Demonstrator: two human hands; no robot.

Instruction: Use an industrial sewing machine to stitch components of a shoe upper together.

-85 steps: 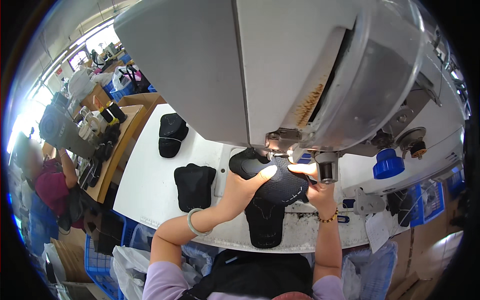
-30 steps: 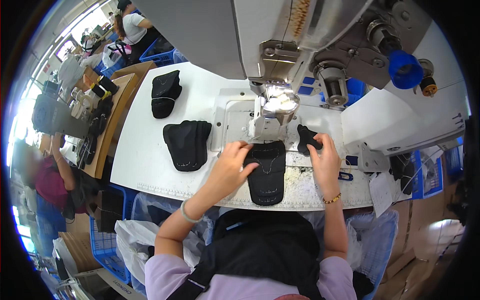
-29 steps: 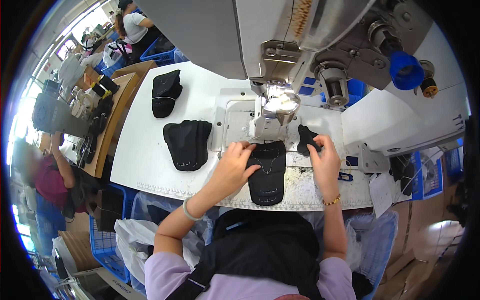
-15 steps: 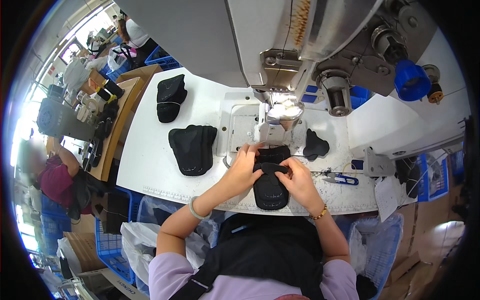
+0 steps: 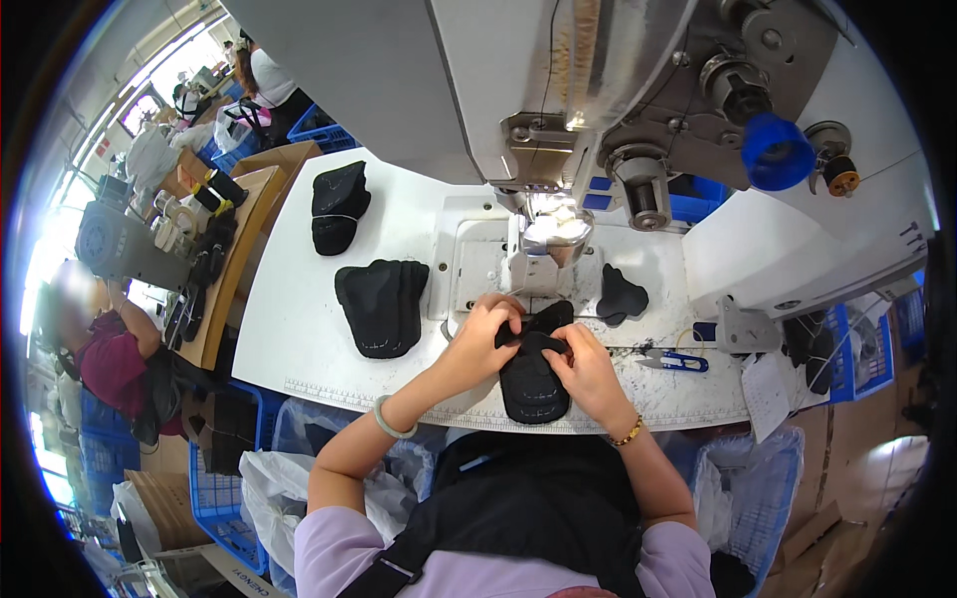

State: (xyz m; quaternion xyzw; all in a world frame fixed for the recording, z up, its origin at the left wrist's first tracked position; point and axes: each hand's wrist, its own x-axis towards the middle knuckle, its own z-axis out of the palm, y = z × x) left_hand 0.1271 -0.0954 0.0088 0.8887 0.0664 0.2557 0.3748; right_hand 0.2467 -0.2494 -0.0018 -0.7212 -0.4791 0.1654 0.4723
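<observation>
A stack of padded black fabric pieces (image 5: 535,387) lies at the table's front edge, before the sewing machine's needle area (image 5: 538,261). My left hand (image 5: 485,342) is closed, its curled fingers pinching the far left part of the upper black piece. From the other side my right hand (image 5: 588,371) pinches the same piece's right edge between thumb and fingers. The fingers cover part of the piece between them. To the right of my hands lie a small black fabric cutout (image 5: 622,296) and thread snips with a blue handle (image 5: 674,361).
On the left of the white table (image 5: 299,299) sit a fanned stack of black pieces (image 5: 384,309) and a tied black bundle (image 5: 339,207). The machine head (image 5: 538,90) overhangs the work. Blue baskets (image 5: 229,488) flank me. A co-worker (image 5: 118,359) sits at far left.
My left fingers have curled in more tightly, and the upper black piece between my hands has changed its fold. The whole view has shifted slightly.
</observation>
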